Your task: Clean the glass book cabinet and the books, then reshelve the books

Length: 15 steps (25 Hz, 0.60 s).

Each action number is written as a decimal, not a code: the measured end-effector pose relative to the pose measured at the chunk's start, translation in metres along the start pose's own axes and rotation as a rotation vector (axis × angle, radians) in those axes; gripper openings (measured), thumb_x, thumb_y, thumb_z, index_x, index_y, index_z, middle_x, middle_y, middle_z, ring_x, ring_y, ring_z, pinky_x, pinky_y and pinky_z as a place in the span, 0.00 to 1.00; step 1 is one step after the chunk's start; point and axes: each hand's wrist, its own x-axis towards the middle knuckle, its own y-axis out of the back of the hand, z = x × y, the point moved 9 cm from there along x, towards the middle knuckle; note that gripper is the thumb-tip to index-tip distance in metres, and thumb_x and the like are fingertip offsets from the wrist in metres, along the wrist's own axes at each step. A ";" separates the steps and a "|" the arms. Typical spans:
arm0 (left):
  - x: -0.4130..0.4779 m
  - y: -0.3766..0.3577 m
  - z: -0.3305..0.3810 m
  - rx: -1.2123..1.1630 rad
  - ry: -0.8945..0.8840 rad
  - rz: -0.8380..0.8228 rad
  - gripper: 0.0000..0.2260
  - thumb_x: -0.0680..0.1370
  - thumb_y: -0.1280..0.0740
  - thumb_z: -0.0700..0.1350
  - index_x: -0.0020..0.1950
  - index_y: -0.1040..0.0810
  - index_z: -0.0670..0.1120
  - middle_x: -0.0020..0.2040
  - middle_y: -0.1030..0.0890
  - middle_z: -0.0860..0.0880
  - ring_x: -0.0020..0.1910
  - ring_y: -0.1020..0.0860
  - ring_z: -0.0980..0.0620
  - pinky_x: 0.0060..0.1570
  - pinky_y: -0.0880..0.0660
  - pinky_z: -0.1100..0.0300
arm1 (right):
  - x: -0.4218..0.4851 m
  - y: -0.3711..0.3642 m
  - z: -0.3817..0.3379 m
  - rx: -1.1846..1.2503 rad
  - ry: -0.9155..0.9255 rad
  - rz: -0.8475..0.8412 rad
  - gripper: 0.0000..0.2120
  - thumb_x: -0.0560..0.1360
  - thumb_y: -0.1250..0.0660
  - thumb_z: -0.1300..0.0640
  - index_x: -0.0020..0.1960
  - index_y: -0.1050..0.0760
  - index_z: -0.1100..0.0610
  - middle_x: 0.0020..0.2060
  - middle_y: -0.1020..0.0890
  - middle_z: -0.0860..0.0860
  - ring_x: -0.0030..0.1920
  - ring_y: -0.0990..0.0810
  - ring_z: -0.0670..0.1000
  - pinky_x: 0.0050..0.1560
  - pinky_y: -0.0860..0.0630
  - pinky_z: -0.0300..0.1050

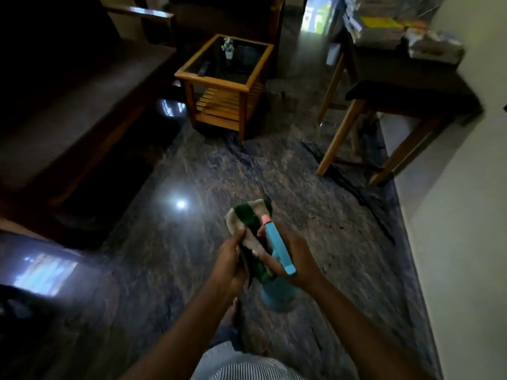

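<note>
Fingers (240, 233) of your left hand (228, 259) curl round a green-and-beige cloth (245, 215). Your right hand (299, 259) is wrapped round a blue spray bottle (277, 249), just beside the cloth at lower centre. Blurred stacks, apparently books (370, 26), sit on the table (411, 91) at upper right.

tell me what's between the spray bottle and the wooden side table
Only the cloth held against the spray bottle, then bare dark stone floor up to the side table; the head view shows it.
</note>
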 end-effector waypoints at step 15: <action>0.132 -0.047 0.073 -0.013 0.169 -0.182 0.20 0.75 0.37 0.50 0.64 0.27 0.43 0.59 0.21 0.41 0.55 0.20 0.43 0.49 0.21 0.47 | 0.118 0.039 0.036 -0.357 0.052 -0.256 0.30 0.71 0.45 0.30 0.48 0.23 0.55 0.36 0.21 0.47 0.35 0.23 0.47 0.37 0.25 0.50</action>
